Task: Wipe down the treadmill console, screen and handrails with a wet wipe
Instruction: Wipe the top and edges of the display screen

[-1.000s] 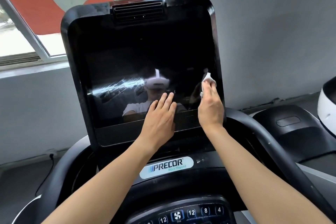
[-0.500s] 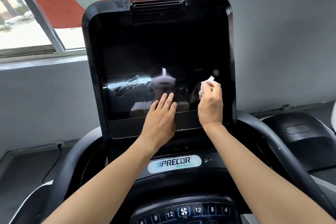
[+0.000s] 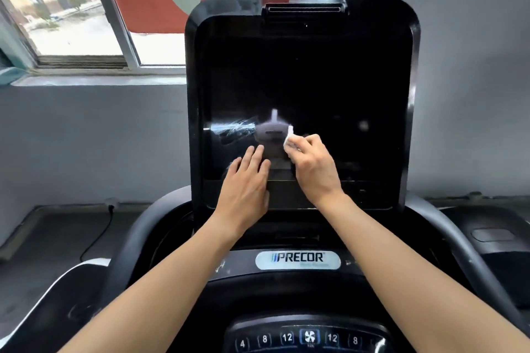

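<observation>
step in hand, by my reading: wiping the screen [image 3: 329, 89]. your right hand [image 3: 314, 166] pinched a small white wipe [image 3: 289, 139] between thumb and curled fingers, low on the glass near its middle. the wipe appeared to touch the glass, though the dark reflection made contact hard to confirm. your left hand [image 3: 246, 180] lay flat across the lower edge of the screen, fingers straight and close together. it sat just beside the right hand and seemed to brace the panel.

recommendations: the wipe was bunched to a small corner; opened flatter, it would have covered more glass per pass. a streaky smear [image 3: 233, 127] sat just left of the wipe and called for overlapping strokes under light, even pressure. the bracing palm rested on glass and was likely to leave prints, so that patch needed its own pass.

pose: both forearms reached forward and up, and the right hand angled inward toward the left. the console buttons [image 3: 308, 335] and the handrails [image 3: 129, 241] lay below the arms, with neither hand on them.
</observation>
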### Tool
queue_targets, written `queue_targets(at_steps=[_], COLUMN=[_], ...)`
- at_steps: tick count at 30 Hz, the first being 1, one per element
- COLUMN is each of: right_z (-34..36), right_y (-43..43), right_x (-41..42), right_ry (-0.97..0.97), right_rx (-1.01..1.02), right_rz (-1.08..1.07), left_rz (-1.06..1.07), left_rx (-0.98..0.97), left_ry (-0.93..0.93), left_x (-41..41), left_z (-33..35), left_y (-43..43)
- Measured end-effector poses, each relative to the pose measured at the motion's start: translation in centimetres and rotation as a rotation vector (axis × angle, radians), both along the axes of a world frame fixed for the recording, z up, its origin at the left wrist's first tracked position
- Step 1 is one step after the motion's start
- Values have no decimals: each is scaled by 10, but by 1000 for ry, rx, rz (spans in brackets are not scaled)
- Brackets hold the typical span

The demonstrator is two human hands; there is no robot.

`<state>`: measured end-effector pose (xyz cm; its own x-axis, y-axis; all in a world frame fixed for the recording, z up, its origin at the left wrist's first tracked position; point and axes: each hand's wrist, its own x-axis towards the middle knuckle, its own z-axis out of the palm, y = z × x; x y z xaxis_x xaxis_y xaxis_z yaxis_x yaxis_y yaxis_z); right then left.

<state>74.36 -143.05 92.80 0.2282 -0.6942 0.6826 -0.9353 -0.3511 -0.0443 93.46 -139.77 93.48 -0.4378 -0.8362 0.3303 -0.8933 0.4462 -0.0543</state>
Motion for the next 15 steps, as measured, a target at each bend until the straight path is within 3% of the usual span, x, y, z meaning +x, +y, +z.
queue_targets(at_steps=[3,5,8,12,15], right_z=[7,10,9,-4,0], right_y=[-7,-9,-8,-1,-5], right_x=[-10,-5,15,46,47], right_ry=[-361,-491,-380,-18,113], right_rx=[-50,-61,-39,104,142], right_rz=[-216,-265,-202,90,183], left_rz=[23,44,98,152,135], left_rx=[-6,-9,-20,-9,-7], left_ry=[10,16,27,11,-9], left_x=[9,14,21,31,38], left_z=[-1,-2,-2,-3,-3], left_y=[0,0,0,-2,-5])
